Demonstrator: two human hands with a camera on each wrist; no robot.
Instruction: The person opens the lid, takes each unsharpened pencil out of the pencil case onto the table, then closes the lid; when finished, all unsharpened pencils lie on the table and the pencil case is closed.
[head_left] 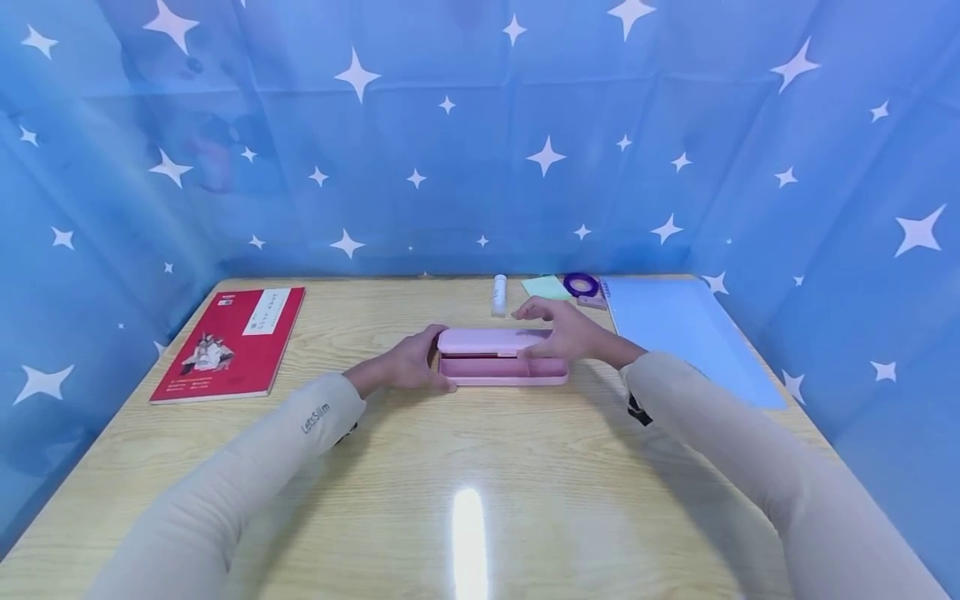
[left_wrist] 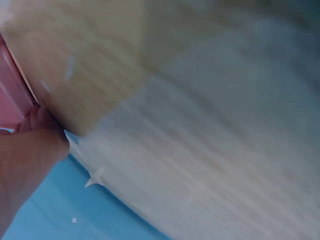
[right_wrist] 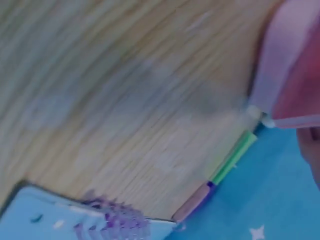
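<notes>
A long pink pencil case [head_left: 487, 367] stands opened on the wooden table, its lid [head_left: 480, 339] tipped up along the far side. Inside the tray a divider shows toward the right. My left hand [head_left: 408, 360] grips the case's left end, thumb at the near corner and fingers behind. Over the right part of the lid curves my right hand [head_left: 564, 331], the thumb at the front edge by the latch and the fingers reaching over the back. In the left wrist view, fingers [left_wrist: 37, 120] press at the end of the pink case [left_wrist: 12, 90]. Part of the case [right_wrist: 285, 60] appears in the right wrist view.
A white tube [head_left: 499, 296] stands behind the case. Beside it lie pale green paper [head_left: 547, 288], a purple tape roll [head_left: 581, 276] and a small pinkish block [head_left: 592, 302]. On the right is a spiral-bound light blue notebook [head_left: 690, 333], on the left a red book [head_left: 228, 343].
</notes>
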